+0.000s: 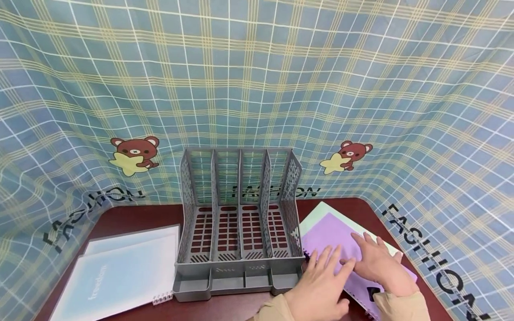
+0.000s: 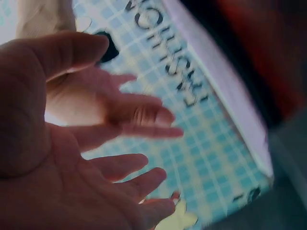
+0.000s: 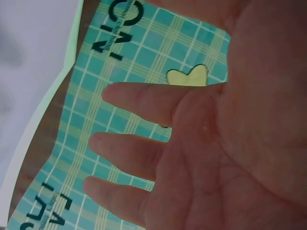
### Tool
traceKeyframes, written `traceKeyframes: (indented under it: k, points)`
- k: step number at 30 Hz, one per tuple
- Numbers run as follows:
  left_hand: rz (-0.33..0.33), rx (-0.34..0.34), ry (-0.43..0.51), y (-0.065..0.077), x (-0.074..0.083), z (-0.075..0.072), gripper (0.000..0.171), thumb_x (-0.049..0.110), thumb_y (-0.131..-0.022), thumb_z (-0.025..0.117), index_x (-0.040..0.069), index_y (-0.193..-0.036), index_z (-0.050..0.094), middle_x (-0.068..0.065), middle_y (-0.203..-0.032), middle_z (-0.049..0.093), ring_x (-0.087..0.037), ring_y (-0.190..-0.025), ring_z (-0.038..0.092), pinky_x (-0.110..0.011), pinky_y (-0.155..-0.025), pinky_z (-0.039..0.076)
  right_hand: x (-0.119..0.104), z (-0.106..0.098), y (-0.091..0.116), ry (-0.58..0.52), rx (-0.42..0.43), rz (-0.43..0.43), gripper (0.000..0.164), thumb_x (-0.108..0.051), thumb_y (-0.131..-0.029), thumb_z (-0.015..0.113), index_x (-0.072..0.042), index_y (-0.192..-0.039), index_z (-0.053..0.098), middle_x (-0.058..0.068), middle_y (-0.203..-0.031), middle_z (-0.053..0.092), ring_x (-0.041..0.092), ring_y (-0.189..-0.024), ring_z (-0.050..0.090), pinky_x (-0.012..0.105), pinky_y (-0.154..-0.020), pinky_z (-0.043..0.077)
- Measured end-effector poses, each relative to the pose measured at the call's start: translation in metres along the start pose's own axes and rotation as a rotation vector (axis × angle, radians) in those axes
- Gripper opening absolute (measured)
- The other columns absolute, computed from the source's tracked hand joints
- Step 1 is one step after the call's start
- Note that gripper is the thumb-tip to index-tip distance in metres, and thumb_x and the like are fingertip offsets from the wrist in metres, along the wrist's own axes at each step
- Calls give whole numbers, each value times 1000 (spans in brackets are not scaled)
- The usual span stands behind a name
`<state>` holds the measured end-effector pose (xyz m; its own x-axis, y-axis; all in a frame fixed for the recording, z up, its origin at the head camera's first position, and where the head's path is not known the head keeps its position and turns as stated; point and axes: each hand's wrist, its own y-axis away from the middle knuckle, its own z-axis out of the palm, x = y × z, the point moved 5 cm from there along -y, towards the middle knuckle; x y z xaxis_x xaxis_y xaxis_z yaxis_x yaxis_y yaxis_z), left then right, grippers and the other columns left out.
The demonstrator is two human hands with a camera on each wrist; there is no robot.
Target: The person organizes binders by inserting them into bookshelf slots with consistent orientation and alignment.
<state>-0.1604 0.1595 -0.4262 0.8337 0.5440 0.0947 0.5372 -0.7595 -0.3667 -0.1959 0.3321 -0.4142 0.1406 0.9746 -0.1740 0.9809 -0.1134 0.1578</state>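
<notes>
- The purple notebook lies askew by the right edge of the tabletop, just beside the gray organizer.
- Its cover is plain lilac, with a small black patch toward the near corner and spiral binding along its near left side.
- A pale green notebook shows from beneath, past its far side.
- The left hand, fingers spread wide, is over the bound side.
- The right hand, fingers also apart, is over the cover; whether either hand touches it, I cannot tell.
</notes>
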Motion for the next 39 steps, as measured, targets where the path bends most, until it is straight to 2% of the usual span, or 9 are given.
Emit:
traceKeyframes:
  k: [3, 6, 11, 18, 21, 24, 27, 34, 39]
  points:
    - [7, -1, -15, -8, 8, 17, 86, 43, -79, 68, 12, -153, 36, -13, -157, 33, -28, -143, 31, -50, -110, 35, 7, 6, 2, 0, 2, 3, 96, -64, -78, 67, -5, -148, 43, 36, -150, 30, 64, -132, 23, 90, -86, 13]
    - [-42, 4, -33, -15, 10, 33, 89, 41, -76, 72, 8, -151, 38, -13, -154, 37, -28, -140, 36, -47, -110, 36, 15, 14, 4, -1, 8, -7, 94, -56, -74, 74, -3, -145, 47, 37, -147, 34, 66, -128, 27, 90, -82, 20]
    - [-146, -45, -62, -24, 11, 57, 95, 45, -72, 77, 9, -151, 39, -13, -152, 39, -31, -139, 37, -45, -110, 35, 17, 27, 5, -38, 24, -92, 96, -47, -64, 83, 2, -141, 51, 44, -140, 38, 69, -122, 33, 79, -90, 33]
    - [-217, -133, -124, -33, 5, 78, 94, 47, -68, 80, 14, -149, 45, -13, -152, 38, -36, -139, 34, -49, -111, 33, 14, 53, 11, -83, 30, -147, 98, -40, -60, 84, 3, -141, 50, 48, -136, 37, 72, -116, 36, 74, -96, 33]
    - [-221, -180, -130, -33, 1, 84, 95, 52, -67, 80, 17, -148, 46, -13, -153, 38, -38, -140, 33, -50, -112, 31, 19, 69, 18, -87, 17, -110, 107, -47, -57, 85, 2, -144, 47, 48, -138, 35, 73, -118, 33, 75, -97, 30]
    - [-221, -201, -125, -32, -4, 88, 96, 56, -65, 82, 20, -147, 48, -13, -153, 38, -40, -140, 32, -51, -112, 31, 22, 81, 22, -101, -10, -35, 117, -57, -55, 84, -3, -149, 42, 43, -145, 30, 71, -125, 26, 84, -88, 28]
    - [-234, -208, -118, -32, -9, 88, 92, 50, -65, 83, 21, -146, 50, -13, -153, 39, -39, -140, 33, -50, -112, 30, 24, 84, 25, -114, -2, 7, 116, -60, -57, 83, -6, -150, 41, 39, -149, 30, 69, -128, 25, 87, -78, 28]
    - [-266, -249, -138, -36, -14, 86, 77, 41, -72, 78, 25, -143, 53, -12, -150, 44, -33, -140, 35, -49, -113, 29, 21, 77, 28, -139, 37, -67, 83, -24, -66, 79, 3, -140, 51, 42, -138, 43, 69, -119, 38, 72, -97, 35]
    - [-263, -253, -156, -41, -13, 84, 72, 42, -76, 75, 26, -143, 54, -11, -147, 48, -32, -138, 38, -48, -112, 30, 21, 70, 28, -150, 26, -62, 74, -14, -70, 73, 7, -139, 51, 46, -136, 41, 72, -117, 36, 72, -98, 34]
